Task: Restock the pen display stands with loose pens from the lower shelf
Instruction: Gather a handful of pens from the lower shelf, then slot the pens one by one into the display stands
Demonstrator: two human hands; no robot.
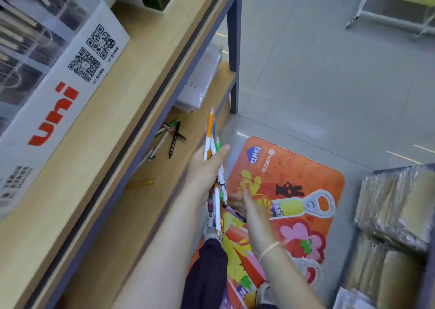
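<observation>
Several pens (pixel 213 165) stand bunched in the left hand (pixel 204 167), its fingers curled round them, tips pointing up, just off the front edge of the lower shelf (pixel 150 205). The right hand (pixel 242 203) sits just below, touching the bunch's lower ends; how far its fingers are curled I cannot tell. More loose pens (pixel 168 139) lie scattered on the lower shelf, beside a wrapped white packet (pixel 200 85). Above, a white display stand (pixel 58 92) marked "uni" rests on the upper shelf (pixel 122 101). An orange floor mat (pixel 294 191) lies underneath the hands.

Our left hand (pixel 207 165) grips a bundle of white-barrelled pens (pixel 215 167); our right hand (pixel 240 200) touches their lower ends above the orange printed mat (pixel 306 172).
</observation>
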